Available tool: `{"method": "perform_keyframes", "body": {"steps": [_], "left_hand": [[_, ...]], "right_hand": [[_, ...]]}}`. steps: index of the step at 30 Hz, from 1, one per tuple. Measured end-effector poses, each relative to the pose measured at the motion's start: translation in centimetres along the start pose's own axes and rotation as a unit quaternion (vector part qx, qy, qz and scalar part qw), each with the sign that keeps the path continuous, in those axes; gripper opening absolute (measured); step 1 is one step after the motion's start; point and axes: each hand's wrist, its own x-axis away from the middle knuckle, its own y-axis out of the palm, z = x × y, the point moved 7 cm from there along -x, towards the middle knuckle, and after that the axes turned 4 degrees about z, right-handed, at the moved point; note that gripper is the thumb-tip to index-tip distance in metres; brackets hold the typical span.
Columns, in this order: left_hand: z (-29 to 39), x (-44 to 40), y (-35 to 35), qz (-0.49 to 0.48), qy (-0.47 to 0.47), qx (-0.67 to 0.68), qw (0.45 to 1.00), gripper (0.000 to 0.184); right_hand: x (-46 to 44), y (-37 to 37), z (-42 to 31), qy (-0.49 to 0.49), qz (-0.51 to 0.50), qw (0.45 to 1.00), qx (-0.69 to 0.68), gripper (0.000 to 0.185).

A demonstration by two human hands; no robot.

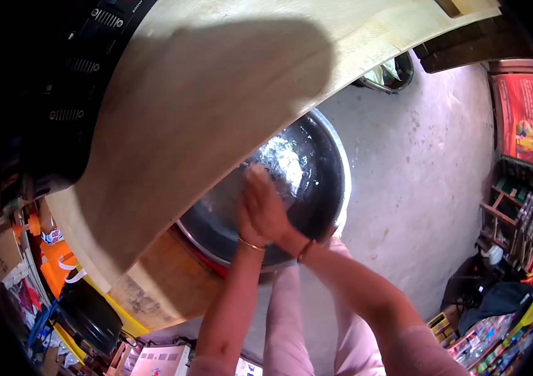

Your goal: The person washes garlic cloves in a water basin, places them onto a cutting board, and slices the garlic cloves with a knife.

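Note:
A wide metal basin [345,182] with water [288,160] in it stands partly under the table's edge. The water is rippled and throws back a bright glare. Above the basin my left hand [249,227] and my right hand [267,207] are pressed together, palm against palm, with fingers stretched out toward the water. The right hand covers much of the left. Whether anything lies between the palms is hidden. My left wrist wears a thin bangle [252,243], and a darker band [305,250] circles the right wrist.
A pale wooden table [172,125] overhangs the basin's left side, with a black appliance [78,94] at upper left. A dark bucket [398,75] stands on the floor beyond. Shelves and piled goods [485,332] are at right, a black container [91,316] at lower left.

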Motion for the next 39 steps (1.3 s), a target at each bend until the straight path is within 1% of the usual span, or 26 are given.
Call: {"method": "perform_keyframes", "body": {"steps": [1, 3, 5, 7, 9, 11, 13, 14, 15, 17, 18, 19, 20, 21, 23, 25, 27, 28, 29, 30, 31, 32, 33, 35, 37, 39], "left_hand": [[0.3, -0.6, -0.7, 0.001, 0.014, -0.044, 0.999, 0.043], [0.4, -0.7, -0.7, -0.023, 0.056, -0.033, 0.998, 0.041], [0.7, -0.5, -0.2, -0.026, 0.094, -0.048, 0.994, 0.04], [1.2, -0.8, 0.0, -0.023, 0.102, -0.027, 0.994, 0.039], [1.0, -0.8, -0.7, 0.022, 0.055, 0.082, 0.995, 0.041], [0.2, -1.6, -0.8, 0.087, -0.031, 0.295, 0.951, 0.047], [0.1, -1.8, -0.7, 0.066, -0.032, 0.308, 0.949, 0.047], [-0.1, -1.9, -1.0, 0.082, -0.026, 0.271, 0.959, 0.047], [-0.3, -2.1, -1.2, 0.098, -0.02, 0.233, 0.967, 0.047], [-1.1, -2.4, -1.9, 0.112, -0.029, 0.237, 0.964, 0.047], [-2.0, -3.1, -1.7, -0.061, -0.051, 0.313, 0.946, 0.045], [-1.1, -2.3, 0.8, -0.233, -0.072, 0.377, 0.893, 0.044], [-2.3, -2.1, 0.0, -0.13, -0.086, 0.321, 0.934, 0.042], [-2.7, -1.8, -0.2, -0.129, -0.087, 0.321, 0.934, 0.042], [-2.5, -1.1, -0.5, -0.179, -0.06, 0.327, 0.926, 0.038], [-2.4, -1.0, -0.9, -0.152, -0.072, 0.316, 0.934, 0.038], [-2.6, 0.0, -1.4, -0.088, -0.107, 0.284, 0.949, 0.037], [-2.3, 2.0, 0.1, 0.132, -0.089, 0.13, 0.979, 0.038], [-2.3, 2.0, -1.0, 0.136, -0.092, 0.128, 0.978, 0.038], [-1.9, 1.1, -0.9, -0.007, -0.094, 0.186, 0.978, 0.038], [-1.3, 0.4, -1.0, -0.151, -0.089, 0.242, 0.954, 0.038], [-1.1, -1.1, -2.3, -0.256, -0.07, 0.248, 0.931, 0.039], [-0.8, 0.1, -1.0, -0.258, -0.068, 0.249, 0.931, 0.039], [-0.1, 2.6, 0.0, 0.054, -0.033, 0.186, 0.981, 0.042], [-1.3, 3.1, 0.8, 0.111, -0.065, 0.124, 0.984, 0.045], [-0.8, 2.2, -0.8, 0.138, 0.109, 0.15, 0.973, 0.046]], "right_hand": [[0.4, -0.5, -3.4, -0.112, 0.004, 0.994, 0.019, 0.048], [0.8, -1.9, -4.2, -0.038, 0.007, 0.998, -0.043, 0.043], [-0.4, -2.1, -2.1, 0.019, -0.04, 0.994, 0.105, 0.045], [-0.8, -2.3, -2.8, -0.049, -0.081, 0.987, 0.127, 0.046], [-1.7, -5.6, -4.4, -0.117, -0.016, 0.99, 0.079, 0.039], [-2.9, -10.1, -1.7, -0.048, 0.21, 0.971, 0.1, 0.03], [-2.5, -8.9, 5.2, 0.21, 0.251, 0.924, -0.198, 0.025], [-1.4, -6.0, 8.0, 0.342, 0.202, 0.793, -0.462, 0.024], [-0.8, -5.8, 8.0, 0.343, 0.199, 0.795, -0.46, 0.024], [-0.4, -3.7, 4.3, 0.226, 0.009, 0.883, -0.411, 0.022], [-0.5, -4.3, 1.4, 0.126, 0.036, 0.962, -0.239, 0.018], [-1.4, -4.9, -2.0, -0.011, 0.021, 0.994, -0.103, 0.02], [-2.2, -4.8, -3.0, -0.097, 0.063, 0.993, 0.014, 0.023], [-2.2, -3.9, -3.7, -0.181, 0.104, 0.969, 0.132, 0.025], [0.4, -1.6, -1.4, -0.153, 0.169, 0.959, 0.167, 0.031], [2.4, -1.0, -2.4, -0.075, 0.031, 0.994, 0.069, 0.036], [1.4, -2.1, -1.9, -0.038, -0.002, 0.998, 0.045, 0.038], [-0.5, -2.2, 0.7, 0.081, -0.111, 0.987, 0.081, 0.037], [-0.1, -1.6, 2.9, 0.203, -0.219, 0.948, 0.112, 0.035], [0.8, -1.6, 2.2, 0.157, -0.116, 0.98, 0.035, 0.038], [2.2, -0.5, 1.3, 0.157, -0.12, 0.98, 0.038, 0.038], [2.7, -0.3, -1.6, 0.04, -0.063, 0.997, 0.035, 0.04], [3.0, -0.7, -3.9, -0.078, -0.004, 0.997, 0.03, 0.041], [1.3, -0.1, -2.4, -0.096, -0.019, 0.995, 0.019, 0.04], [-0.2, -1.3, -1.2, -0.047, 0.061, 0.996, 0.033, 0.04], [1.6, -0.5, -2.8, -0.1, 0.054, 0.991, 0.068, 0.041]]}}
